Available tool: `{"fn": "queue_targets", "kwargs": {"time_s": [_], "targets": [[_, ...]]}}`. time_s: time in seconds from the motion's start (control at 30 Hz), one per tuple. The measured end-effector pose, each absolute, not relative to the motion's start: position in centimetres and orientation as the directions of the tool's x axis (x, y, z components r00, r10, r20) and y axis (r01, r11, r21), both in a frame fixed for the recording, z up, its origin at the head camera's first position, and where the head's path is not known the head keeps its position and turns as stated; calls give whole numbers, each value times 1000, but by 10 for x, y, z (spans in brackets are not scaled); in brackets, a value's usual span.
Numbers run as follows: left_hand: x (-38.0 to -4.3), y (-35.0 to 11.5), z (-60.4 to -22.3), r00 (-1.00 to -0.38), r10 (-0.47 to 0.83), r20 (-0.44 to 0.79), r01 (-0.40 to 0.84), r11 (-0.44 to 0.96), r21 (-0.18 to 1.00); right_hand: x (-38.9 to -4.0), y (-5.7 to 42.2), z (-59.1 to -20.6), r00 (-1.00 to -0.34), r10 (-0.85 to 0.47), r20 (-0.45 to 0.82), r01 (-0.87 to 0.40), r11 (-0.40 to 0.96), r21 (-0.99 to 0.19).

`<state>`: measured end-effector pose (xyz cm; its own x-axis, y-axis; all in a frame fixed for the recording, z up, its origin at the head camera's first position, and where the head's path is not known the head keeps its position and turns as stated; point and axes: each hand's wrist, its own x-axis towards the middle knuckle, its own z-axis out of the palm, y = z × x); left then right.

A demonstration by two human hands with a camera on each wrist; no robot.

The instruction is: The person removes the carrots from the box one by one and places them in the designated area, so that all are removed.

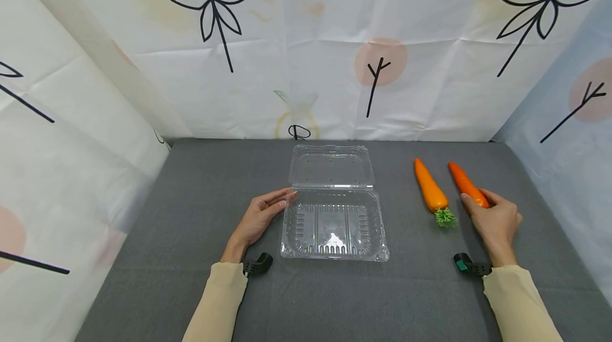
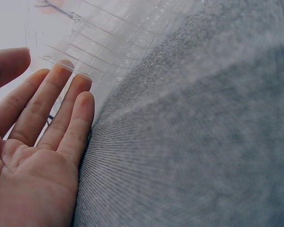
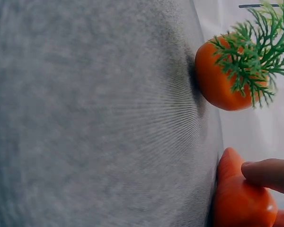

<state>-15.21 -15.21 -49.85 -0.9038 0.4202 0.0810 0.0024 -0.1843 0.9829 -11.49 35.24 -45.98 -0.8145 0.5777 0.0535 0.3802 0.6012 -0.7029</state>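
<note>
A clear plastic clamshell box (image 1: 334, 250) lies with its lid (image 1: 331, 165) folded back, away from me. My left hand (image 1: 255, 220) touches the box's left side near the hinge; in the left wrist view its fingers (image 2: 42, 106) are nearly straight against the clear wall, the thumb apart. At the right, my right hand (image 1: 497, 222) pinches the thick end of a red-orange carrot (image 1: 464, 180), which lies on the table. The thumb (image 3: 267, 172) rests on that carrot (image 3: 244, 203) in the right wrist view; the other fingers are mostly hidden. Left of it lies a lighter orange carrot (image 1: 429, 187) with a green leafy top (image 1: 445, 217).
A grey cloth covers the table (image 1: 401, 299). White patterned fabric (image 1: 311, 66) stands as a wall along the back and both sides. Each wrist wears a black band, the left strap (image 1: 258, 264) lying close to the box's near left corner.
</note>
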Motion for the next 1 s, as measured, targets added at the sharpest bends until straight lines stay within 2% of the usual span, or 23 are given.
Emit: {"fn": "queue_targets", "kwargs": {"time_s": [0.33, 0.57, 1.0], "targets": [[-152, -151, -498, -902, 425, 78, -4, -189, 982, -115, 352, -447, -876, 482, -3, 386, 699, -602], [-152, -151, -499, -901, 426, 87, 3, -195, 981, -115, 351, -442, -872, 487, -55, 424, 693, -583], [-154, -153, -500, -897, 432, 94, 3, -208, 978, -112, 355, -441, -878, 478, -31, 404, 703, -585]]}}
